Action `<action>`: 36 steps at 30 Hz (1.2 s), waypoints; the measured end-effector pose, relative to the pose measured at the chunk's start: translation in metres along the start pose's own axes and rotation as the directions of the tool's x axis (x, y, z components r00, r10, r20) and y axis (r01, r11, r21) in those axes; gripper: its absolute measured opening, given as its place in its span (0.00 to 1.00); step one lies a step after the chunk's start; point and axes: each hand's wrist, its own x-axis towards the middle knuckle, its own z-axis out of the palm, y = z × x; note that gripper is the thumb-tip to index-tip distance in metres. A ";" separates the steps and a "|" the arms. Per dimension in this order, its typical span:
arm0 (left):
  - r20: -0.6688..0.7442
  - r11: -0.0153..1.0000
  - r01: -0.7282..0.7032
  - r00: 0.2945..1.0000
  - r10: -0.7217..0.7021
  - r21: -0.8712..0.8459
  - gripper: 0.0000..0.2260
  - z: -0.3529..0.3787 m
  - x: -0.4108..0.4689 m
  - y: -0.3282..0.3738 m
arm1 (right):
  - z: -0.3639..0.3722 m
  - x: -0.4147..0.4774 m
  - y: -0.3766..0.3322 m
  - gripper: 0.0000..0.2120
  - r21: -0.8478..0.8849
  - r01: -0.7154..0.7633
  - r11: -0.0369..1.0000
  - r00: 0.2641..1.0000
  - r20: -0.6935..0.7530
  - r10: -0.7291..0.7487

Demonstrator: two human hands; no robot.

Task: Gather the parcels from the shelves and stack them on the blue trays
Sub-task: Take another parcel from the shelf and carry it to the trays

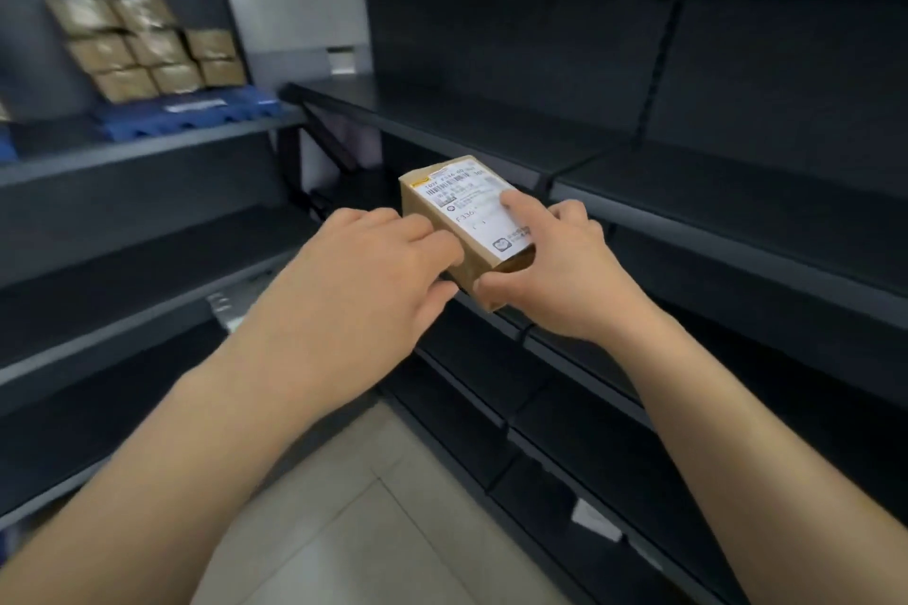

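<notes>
A small brown cardboard parcel [454,216] with a white shipping label is held in mid-air between the two shelf units. My right hand [560,275] grips its near right end, forefinger lying on the label and thumb at the near corner. My left hand [363,260] holds its left side with curled fingers. At the upper left, a blue tray [191,111] sits on a dark shelf and carries several stacked brown parcels [147,47].
Dark metal shelving [688,192] runs along the right, its boards bare. More dark shelves [123,260] stand on the left below the tray. A second blue tray's edge [6,145] shows at the far left. Light floor tiles [344,506] lie between the units.
</notes>
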 end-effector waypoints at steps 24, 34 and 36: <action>0.013 0.914 0.382 0.922 -0.387 0.138 0.15 0.003 0.021 -0.284 | 0.111 0.262 -0.179 0.40 0.009 0.269 0.963 0.963 -0.024 -0.269; 0.006 0.823 0.493 0.857 -0.515 0.282 0.14 0.035 0.079 -0.360 | 0.132 0.392 -0.202 0.40 0.025 0.373 0.927 0.928 -0.025 -0.373; -0.022 0.807 0.512 0.848 -0.530 0.293 0.14 0.040 0.089 -0.373 | 0.137 0.413 -0.208 0.40 0.037 0.393 0.919 0.920 -0.020 -0.393</action>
